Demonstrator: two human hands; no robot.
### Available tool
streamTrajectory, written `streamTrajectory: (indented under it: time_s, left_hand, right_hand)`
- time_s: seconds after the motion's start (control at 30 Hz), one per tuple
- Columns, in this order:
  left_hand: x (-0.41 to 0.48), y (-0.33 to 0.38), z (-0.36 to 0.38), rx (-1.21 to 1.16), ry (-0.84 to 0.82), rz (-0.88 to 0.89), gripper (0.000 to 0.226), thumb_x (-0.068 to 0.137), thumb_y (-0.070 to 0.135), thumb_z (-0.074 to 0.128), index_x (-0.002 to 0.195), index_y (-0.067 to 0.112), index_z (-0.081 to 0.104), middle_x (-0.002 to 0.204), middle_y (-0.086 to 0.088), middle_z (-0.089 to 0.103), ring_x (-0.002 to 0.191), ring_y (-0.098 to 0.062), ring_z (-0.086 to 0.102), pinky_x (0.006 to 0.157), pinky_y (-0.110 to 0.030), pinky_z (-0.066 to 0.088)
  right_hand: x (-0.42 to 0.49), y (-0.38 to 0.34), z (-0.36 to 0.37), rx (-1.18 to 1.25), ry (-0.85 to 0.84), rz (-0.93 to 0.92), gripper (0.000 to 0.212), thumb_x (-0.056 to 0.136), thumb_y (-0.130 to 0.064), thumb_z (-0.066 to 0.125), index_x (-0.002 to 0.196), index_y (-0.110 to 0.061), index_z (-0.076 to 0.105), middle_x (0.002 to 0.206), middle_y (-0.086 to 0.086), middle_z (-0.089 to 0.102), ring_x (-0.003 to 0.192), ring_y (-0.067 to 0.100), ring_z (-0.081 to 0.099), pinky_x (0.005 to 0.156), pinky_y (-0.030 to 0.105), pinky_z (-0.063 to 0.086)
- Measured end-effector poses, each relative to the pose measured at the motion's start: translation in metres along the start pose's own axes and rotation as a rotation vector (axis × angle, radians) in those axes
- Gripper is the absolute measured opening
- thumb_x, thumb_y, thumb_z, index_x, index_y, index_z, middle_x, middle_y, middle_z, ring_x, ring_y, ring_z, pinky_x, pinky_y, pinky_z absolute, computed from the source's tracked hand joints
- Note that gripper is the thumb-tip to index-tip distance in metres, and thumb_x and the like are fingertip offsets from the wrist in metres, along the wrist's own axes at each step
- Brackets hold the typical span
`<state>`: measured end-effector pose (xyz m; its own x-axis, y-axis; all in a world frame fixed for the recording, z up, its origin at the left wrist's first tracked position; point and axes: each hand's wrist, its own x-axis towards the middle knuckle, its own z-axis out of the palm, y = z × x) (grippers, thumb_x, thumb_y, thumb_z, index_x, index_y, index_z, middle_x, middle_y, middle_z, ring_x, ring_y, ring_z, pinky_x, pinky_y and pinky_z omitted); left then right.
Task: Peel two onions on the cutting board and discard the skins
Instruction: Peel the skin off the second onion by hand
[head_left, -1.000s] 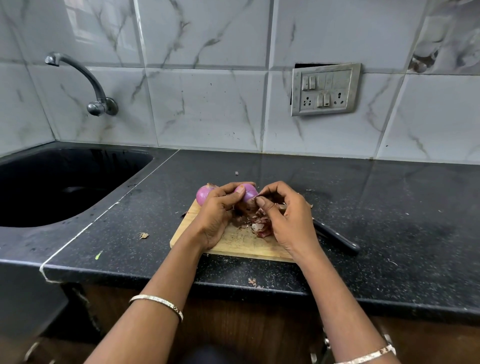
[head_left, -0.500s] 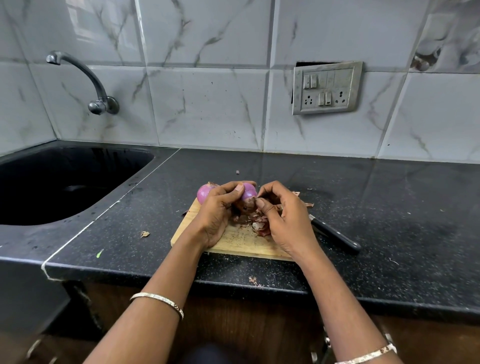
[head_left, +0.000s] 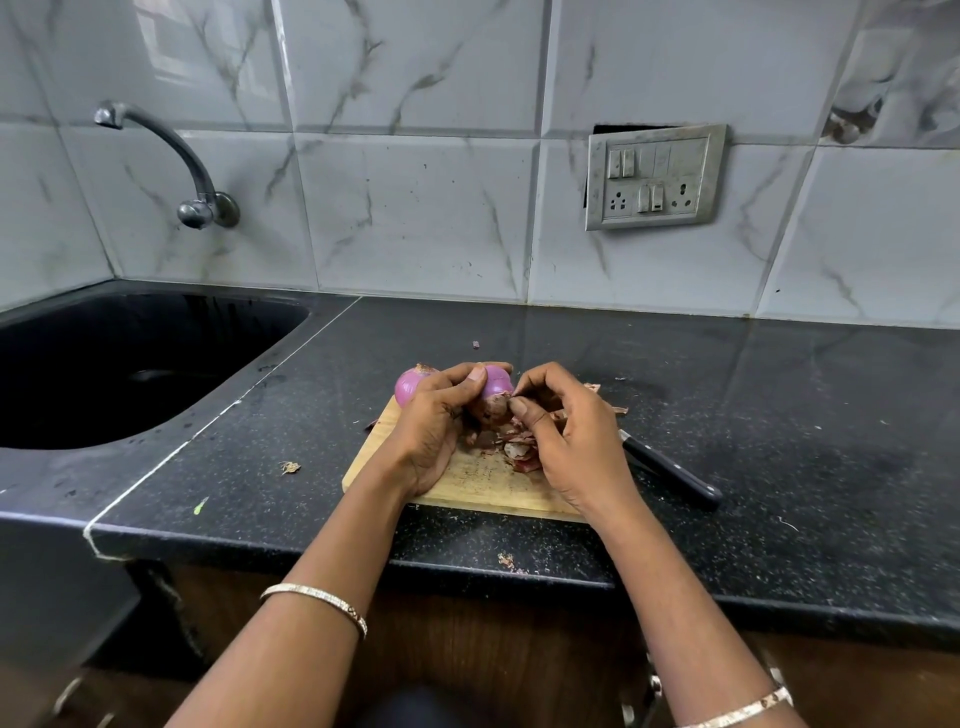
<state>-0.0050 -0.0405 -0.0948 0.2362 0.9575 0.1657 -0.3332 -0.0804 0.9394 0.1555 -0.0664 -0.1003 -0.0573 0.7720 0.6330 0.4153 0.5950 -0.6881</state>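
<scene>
A wooden cutting board (head_left: 483, 486) lies on the black counter. My left hand (head_left: 434, 428) grips a purple onion (head_left: 497, 383) over the board's far part, thumb across its top. My right hand (head_left: 566, 441) pinches a brown bit of skin (head_left: 496, 406) at the onion's underside with thumb and forefinger. A second purple onion (head_left: 408, 385), looking peeled, rests on the board's far left corner behind my left hand. A pile of loose skins (head_left: 514, 447) lies on the board between my hands.
A black-handled knife (head_left: 672, 470) lies on the counter right of the board, partly under my right hand. A dark sink (head_left: 130, 364) with a tap (head_left: 176, 161) is at the left. Skin scraps (head_left: 289, 467) dot the counter. A switch panel (head_left: 654, 176) is on the tiled wall.
My hands stay over the board. My right fingers have shifted slightly closer to the onion's underside, tugging at the skin. The second onion has not moved.
</scene>
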Motion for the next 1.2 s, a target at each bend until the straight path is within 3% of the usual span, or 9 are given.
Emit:
streamTrajectory:
  time_s: [0.2,0.37,0.53,0.73,0.97,1.2]
  left_hand:
    - [-0.0009,0.0019,0.0026,-0.031,0.009,0.001,0.036,0.106,0.018,0.045,0.128,-0.006,0.062,0.094,-0.016,0.069,0.073,-0.018,0.067,0.049,-0.022,0.050]
    - [-0.0004,0.0011,0.0013,-0.037,0.010,0.003,0.037,0.106,0.019,0.046,0.127,-0.006,0.062,0.094,-0.017,0.069,0.079,-0.020,0.067,0.051,-0.024,0.051]
    - [0.0014,-0.0001,-0.0006,-0.024,0.005,-0.003,0.036,0.106,0.020,0.046,0.127,-0.004,0.064,0.099,-0.019,0.069,0.083,-0.022,0.067,0.054,-0.028,0.053]
    - [0.0019,-0.0020,-0.0008,-0.001,0.001,0.001,0.036,0.106,0.019,0.045,0.127,-0.004,0.063,0.094,-0.016,0.069,0.078,-0.020,0.066,0.050,-0.024,0.050]
    - [0.0041,-0.0041,-0.0016,-0.005,0.000,0.005,0.035,0.104,0.021,0.049,0.125,-0.002,0.065,0.088,-0.010,0.071,0.075,-0.017,0.068,0.049,-0.024,0.049]
    - [0.0069,-0.0078,-0.0045,0.029,0.002,0.010,0.054,0.090,0.038,0.062,0.124,-0.003,0.064,0.084,-0.012,0.067,0.072,-0.021,0.061,0.051,-0.027,0.032]
  right_hand:
    - [0.0001,0.0002,0.0000,0.042,0.029,0.033,0.010,0.096,-0.016,0.069,0.103,-0.020,0.063,0.091,-0.011,0.068,0.088,0.005,0.065,0.076,0.021,0.051]
    - [0.0003,-0.0007,0.0002,0.022,0.038,0.021,0.012,0.094,-0.018,0.071,0.104,-0.023,0.065,0.091,-0.014,0.069,0.089,0.007,0.067,0.078,0.038,0.058]
    - [-0.0003,0.0018,-0.0005,0.054,0.051,0.026,0.011,0.093,-0.022,0.073,0.099,-0.028,0.066,0.087,-0.021,0.066,0.080,0.016,0.069,0.066,0.049,0.060]
    - [0.0016,0.0027,0.0009,0.006,0.080,-0.029,0.011,0.089,-0.018,0.075,0.090,-0.026,0.067,0.090,-0.013,0.067,0.086,0.014,0.066,0.074,0.048,0.057]
    - [0.0013,0.0041,0.0023,-0.051,0.050,-0.032,0.012,0.092,-0.013,0.072,0.093,-0.023,0.064,0.093,-0.010,0.063,0.088,0.010,0.062,0.076,0.037,0.053]
    - [0.0023,0.0045,0.0008,-0.050,0.067,-0.081,0.014,0.091,-0.018,0.073,0.101,-0.024,0.066,0.097,-0.012,0.067,0.089,0.011,0.064,0.076,0.043,0.056]
